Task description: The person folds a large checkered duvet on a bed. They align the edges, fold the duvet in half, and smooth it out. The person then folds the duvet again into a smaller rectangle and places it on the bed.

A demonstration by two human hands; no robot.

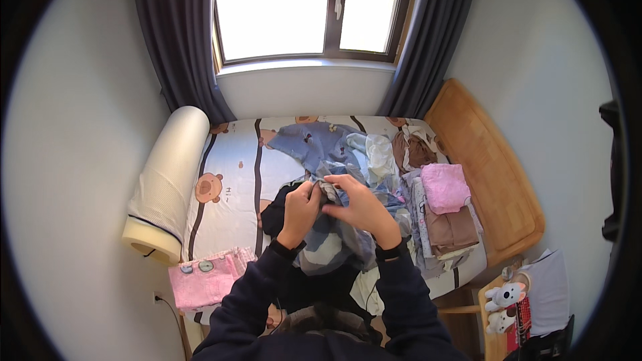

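Observation:
At the middle of the bed, my left hand [301, 208] pinches the gathered edge of a grey-blue patterned garment [326, 250], which hangs down towards my lap. My right hand [358, 205] is at the same gathered edge, its thumb and index finger spread around it; whether it grips the cloth is not clear. A black garment [278, 213] lies beside my left hand. Beyond my hands, a blue garment with small bows [313, 143] is spread on the bed, next to a crumpled pale green-white cloth [378, 155].
Folded clothes [454, 230] with a pink cloth [445, 188] on top lie at the right, near the wooden headboard [494, 180]. A brown cloth [414, 150] lies behind them. A folded pink cloth [203, 281] and a rolled mattress [168, 180] are at the left.

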